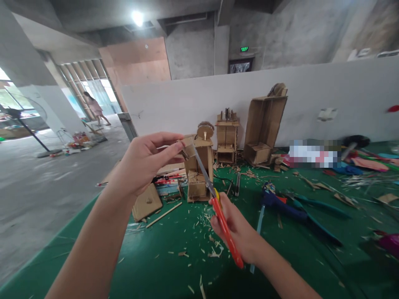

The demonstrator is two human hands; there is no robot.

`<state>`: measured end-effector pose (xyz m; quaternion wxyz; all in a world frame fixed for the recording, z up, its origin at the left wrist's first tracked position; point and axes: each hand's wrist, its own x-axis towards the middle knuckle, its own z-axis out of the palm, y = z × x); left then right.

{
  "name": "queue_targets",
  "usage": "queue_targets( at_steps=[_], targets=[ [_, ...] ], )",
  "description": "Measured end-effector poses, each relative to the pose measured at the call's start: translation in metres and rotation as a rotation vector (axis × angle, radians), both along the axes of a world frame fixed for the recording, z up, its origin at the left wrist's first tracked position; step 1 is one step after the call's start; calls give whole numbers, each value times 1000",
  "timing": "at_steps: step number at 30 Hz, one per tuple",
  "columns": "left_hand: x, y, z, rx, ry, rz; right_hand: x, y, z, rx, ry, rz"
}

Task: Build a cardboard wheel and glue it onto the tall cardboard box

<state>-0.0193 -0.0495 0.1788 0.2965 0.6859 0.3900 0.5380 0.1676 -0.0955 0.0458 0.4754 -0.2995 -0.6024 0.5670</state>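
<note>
the small cardboard piece (188, 150) is up in front of you, before the top of the nearest cardboard model (204, 155); you can't tell here whether they touch. your left hand (152, 160) pinches it between thumb and fingers. your right hand (232, 222) is wrapped round the red-handled scissors (227, 236), whose blades point up to the piece's right edge; how far they part can't be told. below, between your forearms, the green tabletop (149, 265) has a stretch with only thin scraps, and its left edge runs slantwise beside your left forearm. right of the scissors lies a dark blue glue gun (285, 207), near enough to crowd that side. behind the models stands a white partition (181, 104); above it, the green sign (244, 49) has lettering too small to read surely.
</note>
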Motion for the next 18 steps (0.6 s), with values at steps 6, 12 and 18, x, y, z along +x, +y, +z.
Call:
queue_targets(
  at_steps=[6, 12, 18],
  targets=[
    [6, -1, -2, 6, 79, 29, -3, -3, 11, -74, 39, -39],
    [10, 0, -5, 22, 61, 22, 0, 1, 7, 15, -46, -35],
    [13, 0, -6, 51, 84, 48, 1, 1, 6, 72, -167, -46]
  ],
)
